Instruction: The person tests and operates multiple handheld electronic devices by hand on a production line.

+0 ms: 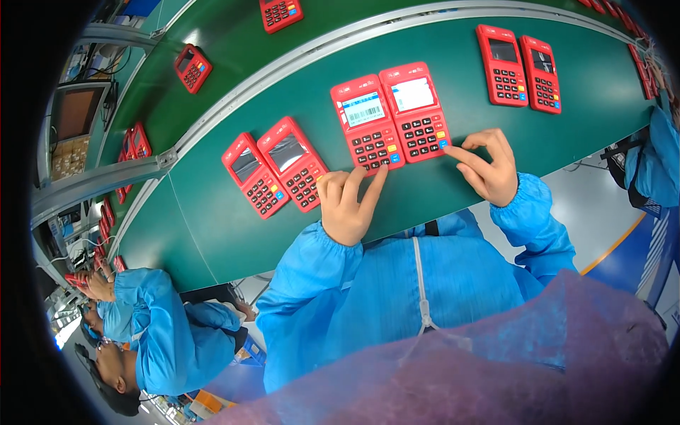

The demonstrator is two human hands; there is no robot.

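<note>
In the head view, the person's left hand (348, 205) lay on the green tabletop (212, 227) with its grip loose and open, clamped on nothing; the index finger stretched out and its tip pressed the lower right corner of the keypad of the left red terminal (366, 123). The right hand (487, 166) was likewise open, its fingers curled but holding nothing, with the index fingertip touching the lower right keys of the right red terminal (416, 111). These two terminals lay flat and side by side, touching along their long edges (both screens lit, the left one showing a barcode pattern). Their long axes ran away from the person, tilted slightly to the left, with the screens at the far end and the keypads toward the hands.

Just to the left, a second pair of red terminals (275, 167) with dark screens lay at a steeper slant. A third pair (519, 69) sat well apart at the upper right. Another worker in a blue smock (166, 333) was at the lower left.
</note>
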